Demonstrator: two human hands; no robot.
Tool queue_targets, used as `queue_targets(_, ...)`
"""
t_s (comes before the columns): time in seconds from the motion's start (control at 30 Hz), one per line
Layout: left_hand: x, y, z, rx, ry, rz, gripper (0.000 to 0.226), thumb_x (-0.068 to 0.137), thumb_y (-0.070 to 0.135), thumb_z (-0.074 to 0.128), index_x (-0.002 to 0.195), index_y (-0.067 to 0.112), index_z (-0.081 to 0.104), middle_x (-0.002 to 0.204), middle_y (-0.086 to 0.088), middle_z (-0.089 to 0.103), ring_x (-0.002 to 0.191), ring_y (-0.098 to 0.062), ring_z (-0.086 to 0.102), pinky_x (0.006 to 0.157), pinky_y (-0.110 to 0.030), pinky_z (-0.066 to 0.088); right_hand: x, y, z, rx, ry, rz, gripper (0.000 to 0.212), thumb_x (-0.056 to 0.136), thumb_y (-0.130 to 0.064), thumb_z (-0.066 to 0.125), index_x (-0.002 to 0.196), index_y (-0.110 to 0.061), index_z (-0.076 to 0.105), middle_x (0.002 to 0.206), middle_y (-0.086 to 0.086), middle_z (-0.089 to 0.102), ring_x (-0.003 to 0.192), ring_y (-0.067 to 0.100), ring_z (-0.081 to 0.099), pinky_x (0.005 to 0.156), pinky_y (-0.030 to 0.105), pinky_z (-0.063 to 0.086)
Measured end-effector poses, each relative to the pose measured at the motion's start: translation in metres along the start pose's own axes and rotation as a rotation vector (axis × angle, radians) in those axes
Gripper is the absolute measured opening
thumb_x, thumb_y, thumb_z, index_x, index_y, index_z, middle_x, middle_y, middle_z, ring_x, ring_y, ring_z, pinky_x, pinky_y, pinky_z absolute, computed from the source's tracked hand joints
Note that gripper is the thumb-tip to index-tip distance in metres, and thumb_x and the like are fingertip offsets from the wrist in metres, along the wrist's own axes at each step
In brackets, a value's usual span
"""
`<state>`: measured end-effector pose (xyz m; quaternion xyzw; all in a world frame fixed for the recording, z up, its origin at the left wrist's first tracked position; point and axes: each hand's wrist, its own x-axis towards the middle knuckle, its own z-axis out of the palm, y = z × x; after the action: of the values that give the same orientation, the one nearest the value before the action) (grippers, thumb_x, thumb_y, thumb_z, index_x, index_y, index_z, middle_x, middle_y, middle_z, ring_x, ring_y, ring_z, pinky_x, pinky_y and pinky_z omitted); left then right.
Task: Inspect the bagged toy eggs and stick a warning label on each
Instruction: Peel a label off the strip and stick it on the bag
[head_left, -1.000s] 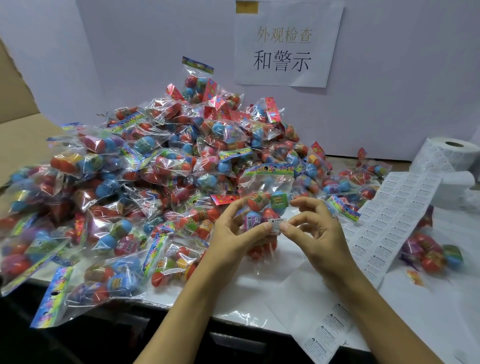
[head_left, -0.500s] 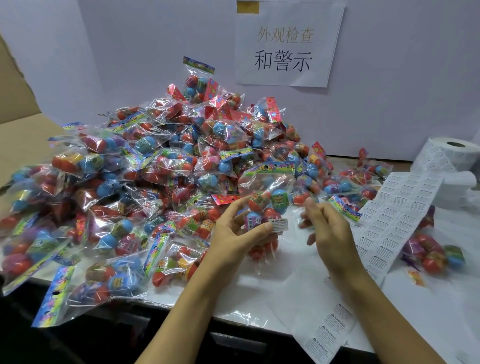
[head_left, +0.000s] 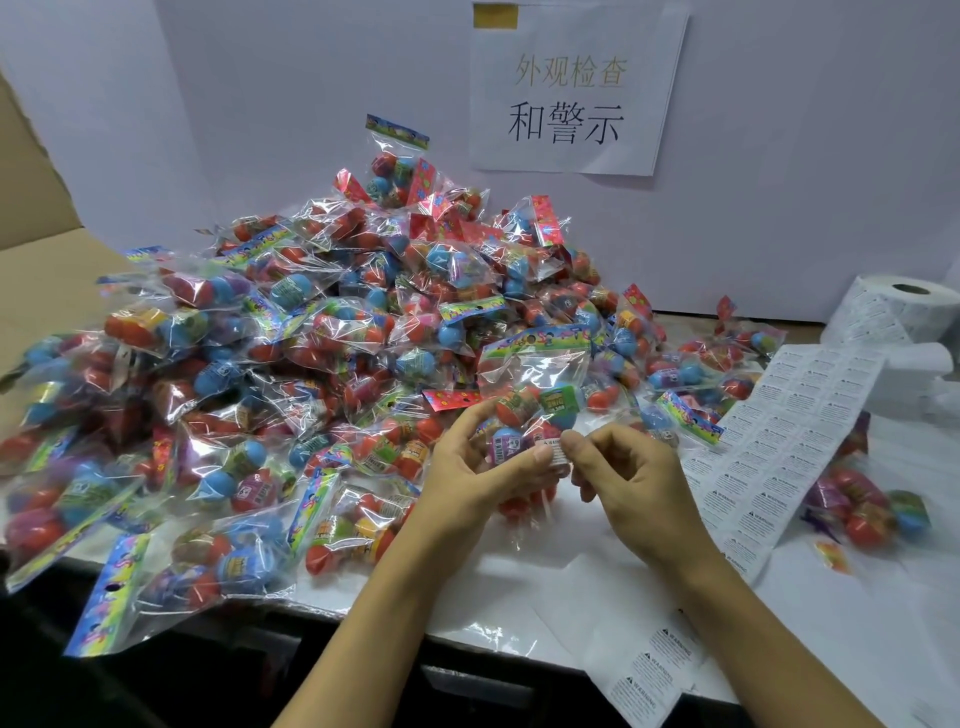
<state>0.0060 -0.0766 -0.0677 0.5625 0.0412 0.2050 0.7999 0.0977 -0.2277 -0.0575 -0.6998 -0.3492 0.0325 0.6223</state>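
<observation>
A big heap of clear plastic bags of coloured toy eggs (head_left: 291, 364) fills the table's (head_left: 519, 597) left. The left hand (head_left: 483, 467) grips one clear bag of eggs (head_left: 530, 395) above the table, thumb on the small white warning label (head_left: 555, 451). The right hand (head_left: 618, 467), fingers curled, pinches the label's edge. Crinkly film could wrinkle the label or leave a corner lifting. The white label strip (head_left: 779, 447) lies right.

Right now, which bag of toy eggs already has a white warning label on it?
The clear plastic bag of toy eggs held up by the left hand: a small white warning label sits on its front, at the right hand fingertips.
</observation>
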Motion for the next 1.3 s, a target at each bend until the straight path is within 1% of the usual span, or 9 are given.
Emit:
queue_targets(0.23,0.0011,-0.0016,-0.0003,-0.044,-0.009,-0.017,0.069,0.076,0.013,0.085,0.138,0.016,0.054,0.118,-0.023,0.072,0.105,-0.044,0.071,0.086,-0.039,0.060,0.0026,0.0030,-0.0020,0.099,-0.001,0.032,0.035,0.097,-0.024,0.063,0.073,0.000,0.063,0.061,0.003,0.062,0.057,0.013,0.057,0.062,0.030,0.049)
queue_targets(0.33,0.0014,-0.0043,-0.0022,-0.020,-0.022,-0.012,0.064,0.082,0.004,0.076,0.140,0.013,0.051,0.117,-0.025,0.072,0.106,-0.046,0.071,0.089,-0.042,0.060,0.0026,0.0041,-0.0020,0.113,-0.011,0.046,0.034,0.101,-0.017,0.058,0.073,0.001,0.061,0.061,0.002,0.061,0.057,0.012,0.056,0.058,0.021,0.045)
queue_targets(0.5,0.0003,-0.0017,-0.0016,0.002,-0.036,-0.029,0.068,0.078,0.013,0.086,0.137,0.016,0.052,0.119,-0.023,0.072,0.110,-0.045,0.069,0.098,-0.048,0.057,-0.0006,-0.0021,-0.0007,0.082,-0.016,0.010,0.041,0.084,-0.046,0.066,0.074,-0.006,0.065,0.061,-0.001,0.062,0.058,0.011,0.058,0.059,0.019,0.048)
queue_targets(0.73,0.0012,-0.0038,-0.0025,0.030,0.003,-0.016,0.072,0.072,0.016,0.090,0.135,0.015,0.055,0.115,-0.024,0.073,0.105,-0.047,0.070,0.098,-0.056,0.055,-0.0004,-0.0008,-0.0019,0.104,-0.020,0.013,0.024,0.087,-0.034,0.072,0.073,-0.014,0.071,0.062,0.000,0.067,0.057,0.010,0.061,0.060,0.018,0.049)
queue_targets(0.8,0.0013,-0.0045,-0.0028,0.039,0.004,-0.002,0.060,0.074,0.011,0.087,0.127,0.023,0.063,0.112,-0.024,0.074,0.100,-0.046,0.072,0.090,-0.049,0.060,0.0005,0.0019,-0.0019,0.092,-0.026,0.019,0.022,0.093,-0.024,0.070,0.074,-0.013,0.070,0.062,0.000,0.067,0.057,0.011,0.060,0.060,0.018,0.049)
queue_targets(0.9,0.0012,-0.0053,-0.0028,0.030,0.012,-0.006,0.062,0.076,0.003,0.079,0.132,0.017,0.058,0.112,-0.025,0.073,0.100,-0.044,0.072,0.085,-0.041,0.061,0.0011,0.0045,-0.0022,0.119,-0.031,0.047,0.024,0.096,-0.016,0.067,0.073,-0.011,0.068,0.062,0.002,0.065,0.058,0.011,0.059,0.058,0.018,0.047)
queue_targets(1.03,0.0006,-0.0021,-0.0004,-0.027,-0.007,-0.014,0.064,0.076,0.012,0.079,0.134,0.012,0.053,0.114,-0.026,0.072,0.103,-0.044,0.072,0.085,-0.041,0.060,0.0012,0.0000,-0.0017,0.158,-0.024,0.052,0.024,0.086,-0.024,0.058,0.072,-0.005,0.063,0.063,0.003,0.063,0.058,0.013,0.057,0.055,0.015,0.043)
queue_targets(1.13,-0.0002,-0.0007,0.0004,0.006,0.020,-0.002,0.072,0.075,0.022,0.089,0.137,0.014,0.052,0.118,-0.023,0.071,0.107,-0.044,0.071,0.092,-0.051,0.058,0.0004,-0.0019,0.0000,0.120,-0.032,0.033,0.031,0.088,-0.034,0.061,0.074,-0.007,0.062,0.064,0.003,0.062,0.059,0.013,0.057,0.057,0.015,0.043)
queue_targets(1.3,-0.0015,-0.0015,0.0010,0.019,0.010,0.008,0.057,0.082,0.012,0.084,0.133,0.015,0.057,0.118,-0.022,0.072,0.107,-0.043,0.071,0.092,-0.049,0.059,-0.0005,-0.0032,0.0016,0.060,-0.022,0.008,0.041,0.080,-0.046,0.070,0.076,-0.007,0.062,0.058,-0.004,0.060,0.055,0.007,0.057,0.056,0.013,0.045)
